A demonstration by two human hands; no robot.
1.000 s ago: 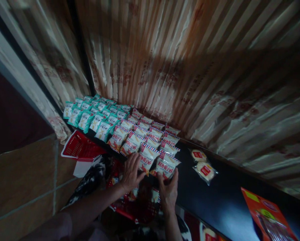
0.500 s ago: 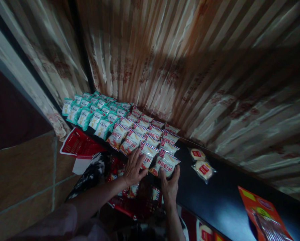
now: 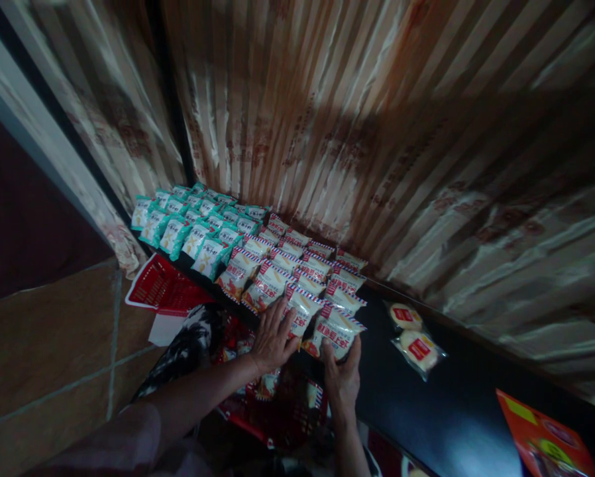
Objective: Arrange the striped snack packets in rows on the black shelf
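Observation:
White snack bags with striped edges and red lettering stand in rows on the black shelf [image 3: 401, 397]. My right hand [image 3: 344, 381] grips the snack bag [image 3: 336, 331] at the front right end, thumb on its face and fingers at its right edge. Beside it, my left hand [image 3: 276, 339] lies with fingers stretched out against the lower left of the neighbouring snack bag [image 3: 302, 306]. The palms and part of the bags' lower edges are hidden. Teal-edged snack bags [image 3: 211, 257] fill the shelf's left part in similar rows.
Two clear-wrapped round packs [image 3: 419, 349] lie on the shelf to the right, with an orange packet [image 3: 546, 430] farther along. Below my arms is a red basket [image 3: 272, 424] holding more bags. A pleated curtain [image 3: 297, 99] hangs behind the shelf.
The view has shifted slightly, so the shelf and bags sit a little farther right and lower. Both hands stay at the same two front bags.

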